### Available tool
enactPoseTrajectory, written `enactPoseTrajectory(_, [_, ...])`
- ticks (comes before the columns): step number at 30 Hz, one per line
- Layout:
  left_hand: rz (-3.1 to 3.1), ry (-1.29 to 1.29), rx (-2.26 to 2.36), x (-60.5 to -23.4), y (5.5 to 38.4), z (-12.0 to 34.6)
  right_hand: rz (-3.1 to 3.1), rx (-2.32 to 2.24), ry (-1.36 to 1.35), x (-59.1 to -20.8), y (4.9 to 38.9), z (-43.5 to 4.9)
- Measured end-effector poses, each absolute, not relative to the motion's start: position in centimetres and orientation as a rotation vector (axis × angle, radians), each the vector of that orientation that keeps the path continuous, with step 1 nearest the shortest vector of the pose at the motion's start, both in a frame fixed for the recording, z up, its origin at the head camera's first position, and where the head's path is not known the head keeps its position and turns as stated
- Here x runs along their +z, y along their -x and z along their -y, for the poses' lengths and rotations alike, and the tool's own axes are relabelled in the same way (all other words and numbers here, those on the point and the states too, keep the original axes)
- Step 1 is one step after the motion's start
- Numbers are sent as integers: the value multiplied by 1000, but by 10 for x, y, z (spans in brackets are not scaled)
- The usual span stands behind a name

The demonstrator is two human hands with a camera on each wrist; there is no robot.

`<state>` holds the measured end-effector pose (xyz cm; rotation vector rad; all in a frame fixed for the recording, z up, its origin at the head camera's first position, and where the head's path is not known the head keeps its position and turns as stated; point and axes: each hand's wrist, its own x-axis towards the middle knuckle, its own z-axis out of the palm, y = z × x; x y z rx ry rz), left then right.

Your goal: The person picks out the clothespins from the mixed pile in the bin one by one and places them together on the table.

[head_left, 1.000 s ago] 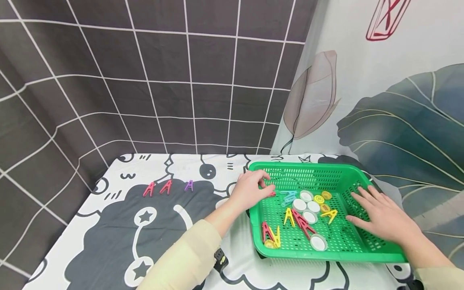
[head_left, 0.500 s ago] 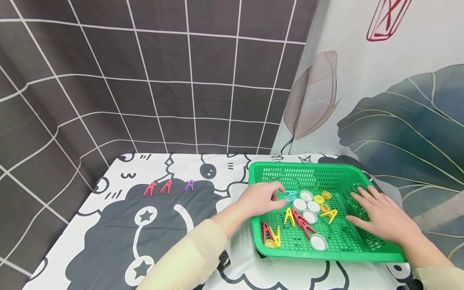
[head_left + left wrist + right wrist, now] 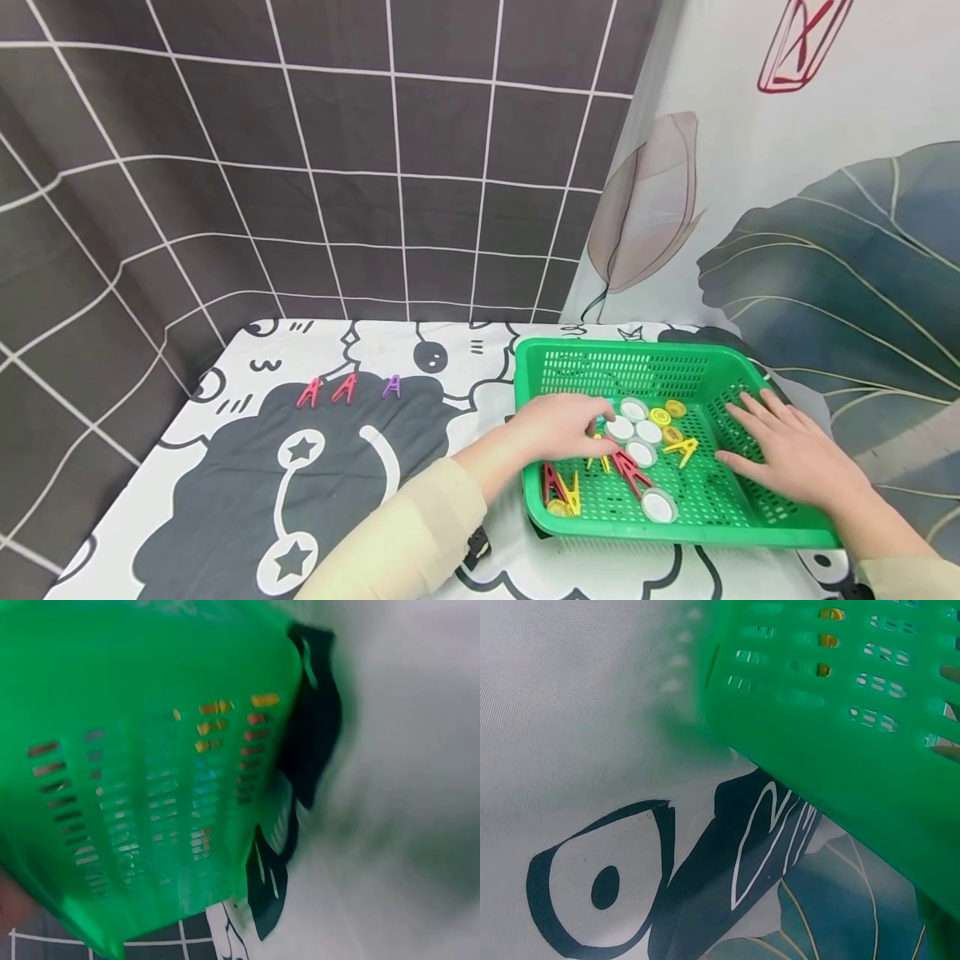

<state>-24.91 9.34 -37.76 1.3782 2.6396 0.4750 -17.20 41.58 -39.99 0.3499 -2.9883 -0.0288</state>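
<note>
My left hand (image 3: 562,427) reaches over the left rim of the green basket (image 3: 675,531), thumb and forefinger apart. Its thumb tip is right at the red clothespins (image 3: 632,473). Under the fingers a yellow clothespin (image 3: 597,460) is partly hidden, and the blue clothespins are almost wholly covered. White round discs (image 3: 633,409) lie just beyond the fingertips. On the basket's right wall rests my right hand (image 3: 798,454), fingers spread and straight. Both wrist views show mostly the basket's slotted outer wall (image 3: 135,825), blurred on the left.
Two red clothespins (image 3: 309,393) and a purple clothespin (image 3: 392,386) stand in a row on the patterned cloth (image 3: 225,500) at left. Inside the basket are also yellow discs (image 3: 660,417), another yellow clothespin (image 3: 682,451) and a red-and-yellow pair (image 3: 552,483) at the near left corner.
My left hand has moved right and toward me, from the basket's left rim past the blue clothespins to the red ones. My right hand has stayed on the right wall.
</note>
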Motion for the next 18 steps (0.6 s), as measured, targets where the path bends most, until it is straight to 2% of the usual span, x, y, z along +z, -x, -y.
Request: enactPoseTrajectory(18, [-2535,-1456,416,-380,242,-107,2996,-30,-348,-399,172,-414])
